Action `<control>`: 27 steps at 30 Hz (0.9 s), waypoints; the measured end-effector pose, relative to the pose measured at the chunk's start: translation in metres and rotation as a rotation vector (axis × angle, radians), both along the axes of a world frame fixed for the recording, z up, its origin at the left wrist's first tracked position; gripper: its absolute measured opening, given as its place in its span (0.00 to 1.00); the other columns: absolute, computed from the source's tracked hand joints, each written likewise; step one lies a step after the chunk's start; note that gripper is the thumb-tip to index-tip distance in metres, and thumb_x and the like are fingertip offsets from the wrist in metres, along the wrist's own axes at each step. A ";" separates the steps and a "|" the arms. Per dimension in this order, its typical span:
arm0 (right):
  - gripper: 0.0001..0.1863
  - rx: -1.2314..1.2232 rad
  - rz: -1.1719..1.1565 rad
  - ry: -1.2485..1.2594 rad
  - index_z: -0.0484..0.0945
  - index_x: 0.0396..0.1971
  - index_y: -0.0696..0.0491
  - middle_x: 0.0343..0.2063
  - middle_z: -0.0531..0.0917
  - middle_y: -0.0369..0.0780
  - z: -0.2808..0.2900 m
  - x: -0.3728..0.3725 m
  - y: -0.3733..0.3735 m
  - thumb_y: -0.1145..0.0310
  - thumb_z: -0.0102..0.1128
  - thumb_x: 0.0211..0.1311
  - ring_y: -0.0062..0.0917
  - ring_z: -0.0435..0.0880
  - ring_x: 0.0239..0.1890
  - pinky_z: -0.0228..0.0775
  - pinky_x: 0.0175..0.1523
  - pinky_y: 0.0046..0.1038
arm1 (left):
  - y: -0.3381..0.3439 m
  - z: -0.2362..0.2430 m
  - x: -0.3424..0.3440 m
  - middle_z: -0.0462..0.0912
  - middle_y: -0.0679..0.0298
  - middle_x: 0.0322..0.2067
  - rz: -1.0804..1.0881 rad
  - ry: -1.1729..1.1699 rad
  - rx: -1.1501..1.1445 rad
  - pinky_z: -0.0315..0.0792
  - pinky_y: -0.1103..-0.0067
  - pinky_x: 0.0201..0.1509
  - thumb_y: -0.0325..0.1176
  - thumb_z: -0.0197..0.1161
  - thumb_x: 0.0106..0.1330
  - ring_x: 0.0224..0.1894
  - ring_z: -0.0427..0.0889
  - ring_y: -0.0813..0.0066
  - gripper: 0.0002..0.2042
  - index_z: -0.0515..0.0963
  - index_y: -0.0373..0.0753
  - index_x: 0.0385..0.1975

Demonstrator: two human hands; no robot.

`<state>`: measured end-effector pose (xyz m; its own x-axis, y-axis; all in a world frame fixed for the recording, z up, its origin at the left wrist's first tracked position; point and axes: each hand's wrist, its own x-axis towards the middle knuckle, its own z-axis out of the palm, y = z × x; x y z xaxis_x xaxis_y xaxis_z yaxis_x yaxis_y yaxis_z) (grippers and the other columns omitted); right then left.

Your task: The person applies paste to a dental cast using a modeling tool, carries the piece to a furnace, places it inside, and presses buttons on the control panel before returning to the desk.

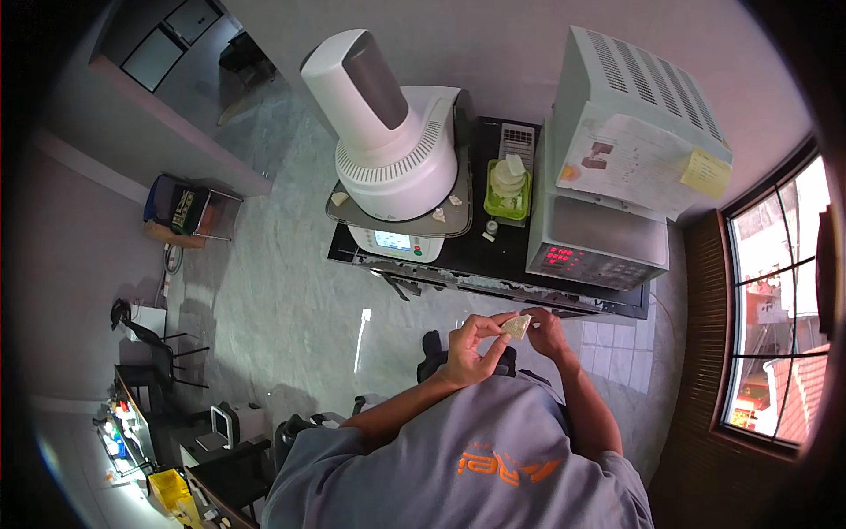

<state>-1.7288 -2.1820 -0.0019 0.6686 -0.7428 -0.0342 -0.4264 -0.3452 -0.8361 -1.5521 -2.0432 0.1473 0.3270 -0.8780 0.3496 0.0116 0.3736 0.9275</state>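
In front of my chest, my left hand (474,349) pinches a small, pale beige, roughly wedge-shaped piece (516,327) between thumb and fingers. My right hand (548,334) is closed at the piece's right edge, its fingertips against it and partly hidden. Beyond my hands stands a black-topped bench. On it is a white furnace-like machine (401,163) with a tilted head and a lit screen. Several similar pale fragments, one of them a white piece (439,214), lie on its grey shelf.
A green tray (504,212) holding stacked pale round pieces sits mid-bench, with a tiny jar (491,227) before it. At right, a grey boxy unit (599,238) with red digits carries a vented box (639,115). A window (775,309) is far right; chairs and a desk stand left.
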 end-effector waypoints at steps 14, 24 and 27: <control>0.22 -0.240 0.442 -0.059 0.84 0.51 0.56 0.67 0.73 0.51 0.032 0.221 0.070 0.75 0.65 0.52 0.49 0.80 0.60 0.74 0.65 0.41 | 0.085 0.016 0.125 0.79 0.33 0.57 0.256 0.004 -0.011 0.74 0.70 0.65 0.17 0.62 0.70 0.62 0.81 0.57 0.09 0.68 0.32 0.40; 0.34 -0.291 0.360 0.118 0.77 0.61 0.55 0.77 0.56 0.51 0.021 0.312 0.093 0.78 0.65 0.47 0.50 0.74 0.66 0.72 0.68 0.42 | 0.137 0.011 0.220 0.79 0.32 0.57 0.347 -0.028 -0.038 0.76 0.70 0.63 0.17 0.62 0.70 0.59 0.83 0.59 0.09 0.67 0.33 0.40; 0.34 -0.329 0.338 0.163 0.76 0.61 0.54 0.78 0.53 0.51 0.022 0.333 0.094 0.78 0.65 0.47 0.50 0.75 0.65 0.73 0.66 0.43 | 0.148 0.008 0.243 0.79 0.32 0.56 0.361 -0.023 -0.024 0.76 0.69 0.64 0.17 0.63 0.70 0.59 0.83 0.59 0.10 0.67 0.33 0.40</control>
